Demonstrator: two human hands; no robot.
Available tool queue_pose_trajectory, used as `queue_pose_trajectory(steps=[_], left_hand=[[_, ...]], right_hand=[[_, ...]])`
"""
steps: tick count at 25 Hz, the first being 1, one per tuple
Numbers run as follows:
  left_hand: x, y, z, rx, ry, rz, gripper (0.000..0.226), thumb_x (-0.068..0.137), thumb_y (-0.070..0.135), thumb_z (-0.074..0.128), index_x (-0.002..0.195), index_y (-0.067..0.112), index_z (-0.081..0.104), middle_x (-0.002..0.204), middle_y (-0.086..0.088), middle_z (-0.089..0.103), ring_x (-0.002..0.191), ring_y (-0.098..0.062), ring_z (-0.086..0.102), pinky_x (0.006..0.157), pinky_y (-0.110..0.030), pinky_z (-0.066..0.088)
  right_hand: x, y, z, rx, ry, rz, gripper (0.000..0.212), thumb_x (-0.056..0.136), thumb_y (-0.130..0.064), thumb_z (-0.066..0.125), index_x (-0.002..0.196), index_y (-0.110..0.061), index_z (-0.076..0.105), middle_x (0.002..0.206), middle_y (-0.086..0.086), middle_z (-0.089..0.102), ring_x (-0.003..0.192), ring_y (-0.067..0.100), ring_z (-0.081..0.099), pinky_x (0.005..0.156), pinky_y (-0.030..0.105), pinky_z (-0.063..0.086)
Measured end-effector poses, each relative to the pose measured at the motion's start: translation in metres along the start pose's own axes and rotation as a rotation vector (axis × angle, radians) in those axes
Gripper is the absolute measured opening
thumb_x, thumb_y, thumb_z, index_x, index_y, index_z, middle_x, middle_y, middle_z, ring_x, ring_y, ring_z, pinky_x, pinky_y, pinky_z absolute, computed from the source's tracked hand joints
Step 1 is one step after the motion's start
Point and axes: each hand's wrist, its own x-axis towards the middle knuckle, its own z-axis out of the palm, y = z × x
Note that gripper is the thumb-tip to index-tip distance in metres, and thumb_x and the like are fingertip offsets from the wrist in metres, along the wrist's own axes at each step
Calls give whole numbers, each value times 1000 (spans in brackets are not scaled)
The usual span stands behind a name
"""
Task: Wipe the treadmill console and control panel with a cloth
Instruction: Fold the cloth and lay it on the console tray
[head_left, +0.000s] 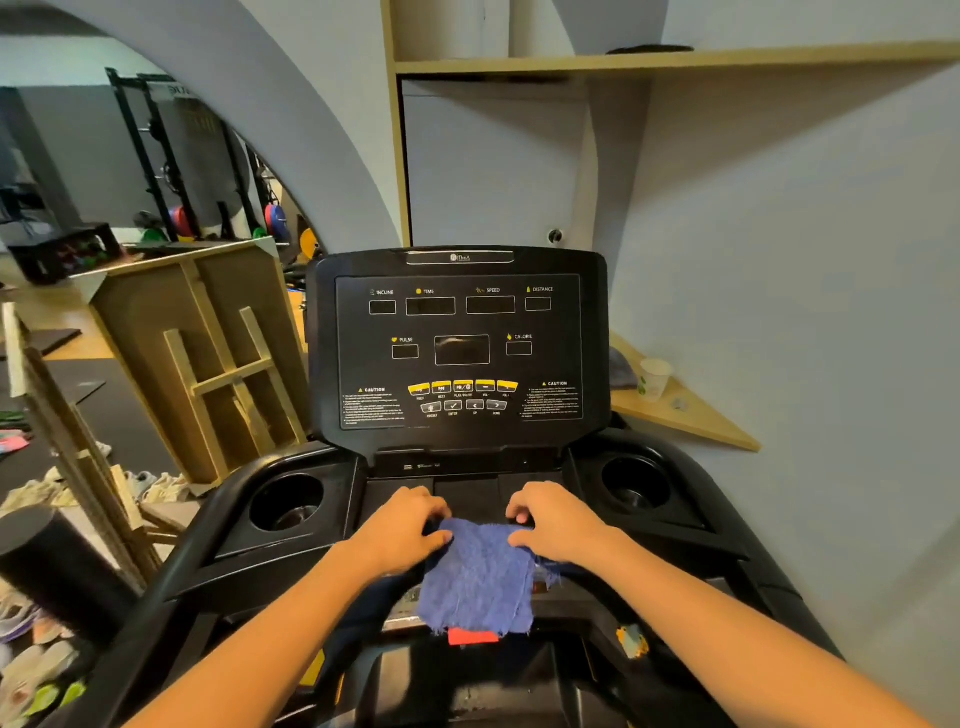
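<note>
The black treadmill console (459, 343) stands upright in front of me, its displays dark, with yellow and grey buttons (462, 395) in two rows near its lower edge. Below it, a blue cloth (480, 577) hangs over the front of the flat tray and the bar beneath. My left hand (410, 525) pinches the cloth's upper left corner. My right hand (556, 519) grips the upper right corner. Both hands rest on the tray just below the console.
Round cup holders sit left (287, 501) and right (635, 483) of the tray. A paper cup (653, 378) stands on a wooden corner shelf (691, 415) at right. A wooden crate (202, 353) leans at left, with shoes on the floor.
</note>
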Motion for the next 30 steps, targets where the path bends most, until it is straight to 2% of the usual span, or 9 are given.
queue_pose_trajectory(steps=[2,3,6,10,13,16,21,25,30], left_hand=[[7,-4,-5,0,-5,76,10,90,38,64,95,29,63,96,8,53,94,-10,50,81,-23,38],[10,-5,-7,-20,-8,103,8,90,36,65,90,28,62,94,9,54,90,-8,51,78,-20,38],[14,-5,-11,-89,-33,145,8,88,30,68,85,25,62,88,10,60,81,-6,56,71,-14,41],[16,-10,-20,-202,-54,191,11,87,25,70,82,26,61,81,9,66,77,-10,62,68,-16,47],[13,-15,-34,-258,12,198,7,87,26,72,83,25,66,80,9,68,78,-10,64,70,-20,51],[10,-16,-53,-302,81,195,5,87,28,73,85,27,69,80,8,70,79,-11,66,72,-23,54],[15,-16,-84,-298,189,175,6,87,30,74,85,28,69,78,10,70,74,-7,64,66,-16,48],[34,-23,-87,-268,158,113,5,87,29,74,86,32,70,80,13,70,78,-3,65,70,-17,50],[66,-39,-72,-148,81,29,14,85,32,75,80,39,63,82,13,68,76,-4,63,73,-24,51]], right_hand=[[3,-3,-3,-42,-4,-12,15,90,-29,76,102,-21,73,98,-7,58,92,14,61,77,23,47],[4,-5,-3,-39,-11,-14,6,91,-26,76,94,-24,71,96,-7,59,88,13,61,74,21,45],[2,-8,-2,-20,-37,-14,15,91,-20,72,83,-29,63,95,-4,64,85,13,63,68,18,44],[5,-7,-19,82,-103,-58,12,92,-16,71,91,-26,66,96,-3,68,81,9,63,70,21,51],[8,-8,-39,167,-114,-87,11,92,-16,73,98,-25,69,97,-8,67,78,4,62,70,19,51],[12,-14,-63,221,-89,-113,12,93,-16,73,101,-25,70,97,-6,68,75,3,62,70,21,55],[26,-22,-99,249,-66,-195,12,93,-14,74,101,-23,73,96,-3,71,73,8,63,75,28,58],[56,-15,-100,206,-71,-203,12,93,-17,74,101,-25,73,96,-3,71,78,15,67,75,29,58],[94,-3,-77,122,-106,-166,12,91,-12,75,100,-19,72,92,-3,73,74,10,69,74,26,57]])
